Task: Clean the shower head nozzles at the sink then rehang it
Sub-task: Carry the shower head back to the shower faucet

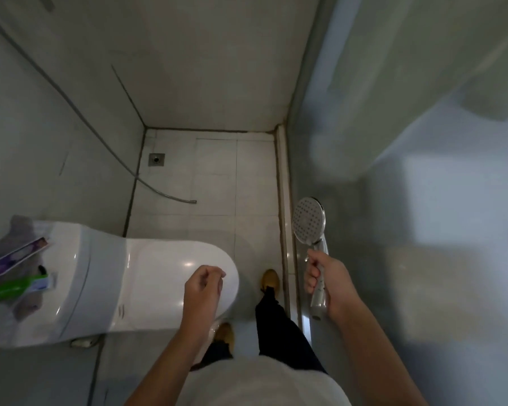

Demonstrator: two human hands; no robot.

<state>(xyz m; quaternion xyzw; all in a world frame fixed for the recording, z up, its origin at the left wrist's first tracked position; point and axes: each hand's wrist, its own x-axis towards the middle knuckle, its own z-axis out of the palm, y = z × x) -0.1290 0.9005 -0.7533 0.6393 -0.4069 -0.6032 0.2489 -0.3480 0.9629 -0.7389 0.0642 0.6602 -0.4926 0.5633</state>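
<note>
Shower head (309, 220) (nozzles facing up) sat gripped by right hand (329, 284); left hand (203, 288) hung loosely curled, holding nothing, above toilet (147, 276).

Head view, steeply down, floorward

The person wears a white top (264, 382), dark trousers (279, 326) and tan shoes (270, 278), forearms bare.

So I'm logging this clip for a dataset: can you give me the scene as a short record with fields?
place: bathroom, tiled floor
right hand: grips shower head by its handle, nozzles facing the camera
left hand: loosely curled, holds nothing
hose: loose end above the floor, not attached to the shower head
toilet: lid closed
sink: not in view
</note>
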